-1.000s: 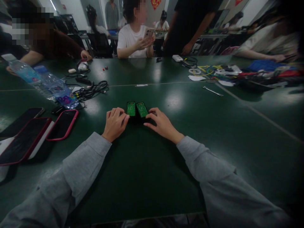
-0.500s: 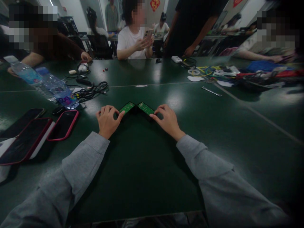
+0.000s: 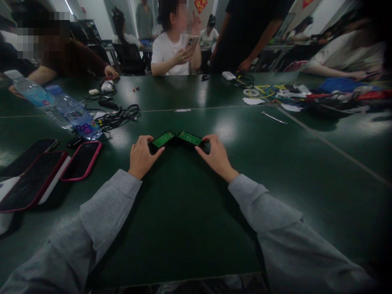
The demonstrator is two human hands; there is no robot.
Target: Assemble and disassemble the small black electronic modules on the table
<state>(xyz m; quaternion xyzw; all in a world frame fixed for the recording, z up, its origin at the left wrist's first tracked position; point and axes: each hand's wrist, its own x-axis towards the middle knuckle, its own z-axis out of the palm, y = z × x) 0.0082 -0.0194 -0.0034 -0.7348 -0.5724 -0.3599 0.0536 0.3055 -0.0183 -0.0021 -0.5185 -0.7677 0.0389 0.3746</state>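
Two small green circuit boards in black cases lie on the dark green table (image 3: 190, 212), their far ends meeting in a shallow V. My left hand (image 3: 141, 156) pinches the near end of the left board (image 3: 163, 139). My right hand (image 3: 216, 157) pinches the outer end of the right board (image 3: 190, 138). Both hands rest on the table with fingers curled, grey sleeves behind them.
Three phones (image 3: 81, 160) in red cases lie at the left, with two water bottles (image 3: 72, 115) and black cables (image 3: 119, 115) beyond. A metal tool (image 3: 273, 117) and a heap of wires and parts (image 3: 306, 96) lie far right. Other people sit across the table.
The boards lay side by side pointing away from me; both hands swung their near ends outward, so they now spread in a wide, flatter V.
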